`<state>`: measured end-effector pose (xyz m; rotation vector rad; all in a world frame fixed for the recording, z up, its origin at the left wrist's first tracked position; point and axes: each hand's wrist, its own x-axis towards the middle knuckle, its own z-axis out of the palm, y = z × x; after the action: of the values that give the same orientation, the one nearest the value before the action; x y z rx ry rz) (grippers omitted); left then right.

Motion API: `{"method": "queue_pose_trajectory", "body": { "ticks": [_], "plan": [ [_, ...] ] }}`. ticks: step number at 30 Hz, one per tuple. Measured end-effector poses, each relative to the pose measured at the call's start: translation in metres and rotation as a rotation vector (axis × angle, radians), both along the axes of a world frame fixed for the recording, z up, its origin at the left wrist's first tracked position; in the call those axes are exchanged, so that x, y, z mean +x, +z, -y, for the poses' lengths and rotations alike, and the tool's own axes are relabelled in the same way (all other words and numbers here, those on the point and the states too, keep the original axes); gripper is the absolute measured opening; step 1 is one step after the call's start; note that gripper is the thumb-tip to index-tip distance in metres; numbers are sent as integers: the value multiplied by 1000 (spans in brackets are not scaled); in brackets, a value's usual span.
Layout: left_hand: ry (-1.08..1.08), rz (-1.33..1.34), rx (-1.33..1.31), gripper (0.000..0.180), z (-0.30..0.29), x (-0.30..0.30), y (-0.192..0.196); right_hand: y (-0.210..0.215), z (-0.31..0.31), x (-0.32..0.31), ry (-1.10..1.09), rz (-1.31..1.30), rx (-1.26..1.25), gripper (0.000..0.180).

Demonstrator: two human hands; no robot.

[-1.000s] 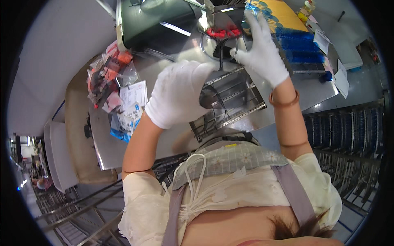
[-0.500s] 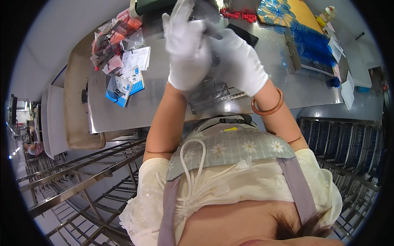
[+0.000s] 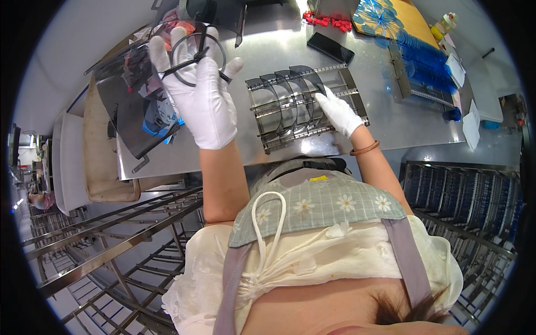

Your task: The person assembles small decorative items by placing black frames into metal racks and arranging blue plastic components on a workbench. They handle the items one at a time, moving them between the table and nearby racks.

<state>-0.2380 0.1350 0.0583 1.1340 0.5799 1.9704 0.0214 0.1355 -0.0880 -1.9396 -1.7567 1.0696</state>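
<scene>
Nearest is the person's floral apron point(image 3: 318, 207), just beyond which the metal surface point(image 3: 391, 125) begins. Close to its near edge sits a metal rack point(image 3: 315, 133) with curved dark lenses point(image 3: 306, 81) standing in a row across its rails. The gloved right hand point(image 3: 339, 113), a bracelet point(image 3: 365, 148) on its wrist, is at the rack's right side, fingertips against the rightmost lens; whether they pinch it I cannot tell. Left of the rack, raised over the surface, the gloved left hand point(image 3: 204, 106) grasps a black spoked ring point(image 3: 199, 56), which lies among its fingers, some reaching through and around it. A large smoky sheet point(image 3: 125, 111) hangs beside that hand, to its left. Beyond the rack lie a black phone point(image 3: 330, 48) and, farther, red pieces point(image 3: 329, 22); blue lenses point(image 3: 427, 64) stand at right.
</scene>
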Motion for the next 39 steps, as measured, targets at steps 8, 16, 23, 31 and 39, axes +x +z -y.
{"method": "queue_pose_trajectory", "body": {
  "ticks": [8, 16, 23, 31, 39],
  "plan": [
    [-581, -97, -303, 57, 40, 48, 3, 109, 2, -36, -40, 125, 1290, 103],
    [-164, -561, -254, 45, 25, -12, 1, 103, 16, 17, 4, -665, 328, 62],
    [-66, -161, -272, 59, 17, -29, -36, 0, -9, 43, -193, -306, -102, 79],
    [-29, -24, -392, 31, 24, -36, -59, -3, -11, 42, -264, -547, -341, 62],
    [-3, -169, -431, 23, 32, -18, -46, 10, -9, 39, -275, -745, -429, 70]
  ]
}}
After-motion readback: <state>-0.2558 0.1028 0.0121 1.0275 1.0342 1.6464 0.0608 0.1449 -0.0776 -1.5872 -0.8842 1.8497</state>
